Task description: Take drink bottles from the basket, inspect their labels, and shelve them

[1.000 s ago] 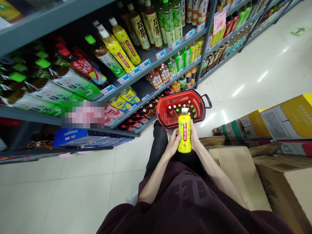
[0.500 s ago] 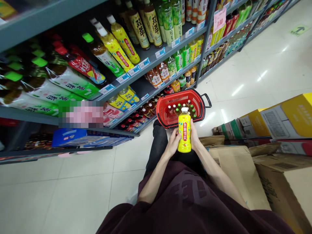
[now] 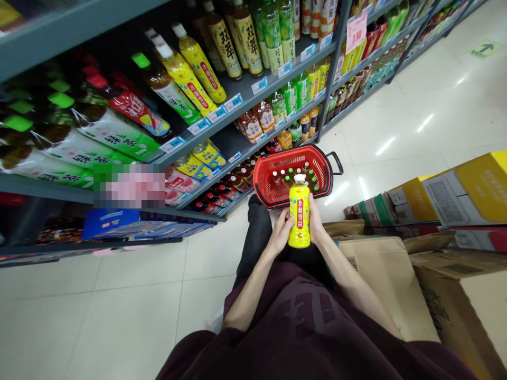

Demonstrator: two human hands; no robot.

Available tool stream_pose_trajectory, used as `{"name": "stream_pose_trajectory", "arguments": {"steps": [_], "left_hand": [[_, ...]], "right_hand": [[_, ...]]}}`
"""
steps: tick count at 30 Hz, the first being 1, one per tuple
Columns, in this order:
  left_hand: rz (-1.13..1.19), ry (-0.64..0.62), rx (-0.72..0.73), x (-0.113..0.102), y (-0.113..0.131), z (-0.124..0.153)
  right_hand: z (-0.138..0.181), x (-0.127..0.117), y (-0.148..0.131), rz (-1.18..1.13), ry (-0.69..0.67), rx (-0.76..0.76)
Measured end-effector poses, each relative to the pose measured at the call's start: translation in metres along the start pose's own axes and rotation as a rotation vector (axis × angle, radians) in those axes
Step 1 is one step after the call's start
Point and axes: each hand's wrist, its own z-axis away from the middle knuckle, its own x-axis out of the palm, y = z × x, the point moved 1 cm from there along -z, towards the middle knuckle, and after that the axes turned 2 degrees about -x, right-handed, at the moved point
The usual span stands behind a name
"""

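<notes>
I hold a yellow drink bottle (image 3: 299,215) with a white cap and a red label upright in front of me. My left hand (image 3: 282,230) wraps its left side and my right hand (image 3: 316,220) wraps its right side, both closed on it. Just beyond the bottle, a red shopping basket (image 3: 269,170) with a black handle sits on the floor and holds several small bottles.
Grey shelves (image 3: 253,100) of bottled drinks with price tags run along the left. Cardboard boxes (image 3: 396,279) and yellow cartons (image 3: 471,184) are stacked on the right. White tiled floor (image 3: 415,105) stretches ahead down the aisle.
</notes>
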Motion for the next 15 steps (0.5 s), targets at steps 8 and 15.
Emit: {"name": "stream_pose_trajectory", "arguments": {"steps": [8, 15], "left_hand": [[0.002, -0.002, -0.007, -0.0002, 0.0011, 0.0004], [0.003, -0.013, -0.025, -0.001, 0.0015, 0.0012]], "right_hand": [[0.0004, -0.0008, 0.0002, 0.016, 0.002, 0.004], [0.0011, 0.0005, -0.0003, 0.017, -0.007, 0.023]]}}
